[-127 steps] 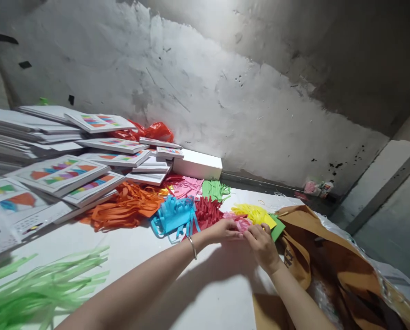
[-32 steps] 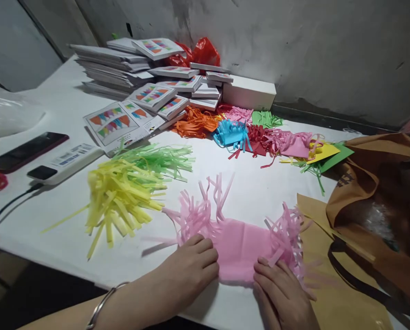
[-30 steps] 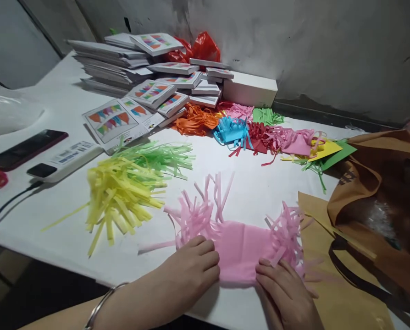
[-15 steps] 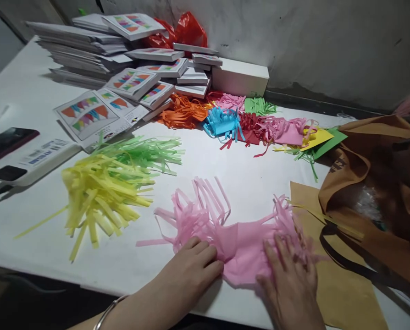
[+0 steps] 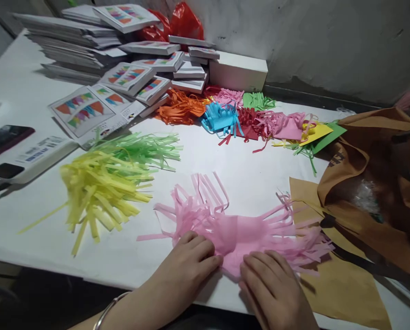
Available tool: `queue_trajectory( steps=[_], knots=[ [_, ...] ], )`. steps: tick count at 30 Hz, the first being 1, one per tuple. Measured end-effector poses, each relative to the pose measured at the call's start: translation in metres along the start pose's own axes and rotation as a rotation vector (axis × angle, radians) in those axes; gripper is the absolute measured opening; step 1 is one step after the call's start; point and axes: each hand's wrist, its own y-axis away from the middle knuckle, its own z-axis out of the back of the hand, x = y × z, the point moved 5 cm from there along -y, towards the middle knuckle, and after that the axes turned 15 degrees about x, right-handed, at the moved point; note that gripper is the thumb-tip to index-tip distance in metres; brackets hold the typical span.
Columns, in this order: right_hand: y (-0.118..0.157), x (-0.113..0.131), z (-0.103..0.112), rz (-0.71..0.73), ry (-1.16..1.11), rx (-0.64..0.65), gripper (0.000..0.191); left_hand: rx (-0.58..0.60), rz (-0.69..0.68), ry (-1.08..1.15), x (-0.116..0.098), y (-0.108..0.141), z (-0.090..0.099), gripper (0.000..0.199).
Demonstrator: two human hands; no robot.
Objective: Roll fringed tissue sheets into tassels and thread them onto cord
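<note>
A sheet of pink fringed tissue paper (image 5: 248, 231) lies across the near part of the table, with cut strips at both ends. My left hand (image 5: 196, 256) has its fingers curled down on the paper's left half, at the near edge. Beside it, my right hand (image 5: 272, 286) grips the near edge right of the middle, fingers together on top and thumb low at the edge. The right-hand strips fan out over a brown paper sheet (image 5: 349, 298). To the left lie a yellow fringed tissue bundle (image 5: 102, 188) and a green fringed one (image 5: 150, 149).
Printed packets (image 5: 125, 75) are stacked at the back left, near a white box (image 5: 239, 71). Coloured fringe bundles (image 5: 222, 117) line the back. An open brown bag (image 5: 380, 183) stands at right. A phone (image 5: 7, 142) and a white power bank (image 5: 36, 158) lie at left.
My right hand has moved left from the right-hand strips to the paper's near edge, its fingers now together. Those strips now spread out to the right. My left hand stays nearly in place.
</note>
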Motion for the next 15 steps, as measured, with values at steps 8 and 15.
queue_trajectory(
  steps=[8, 15],
  knots=[
    [0.000, -0.009, -0.011, -0.094, -0.276, 0.026, 0.017, 0.008, 0.025, 0.036, 0.003, 0.007, 0.003, 0.018],
    [0.004, -0.010, -0.015, -0.124, -0.228, 0.056, 0.015, 0.141, 0.062, 0.055, 0.002, 0.000, 0.004, 0.012]
  ],
)
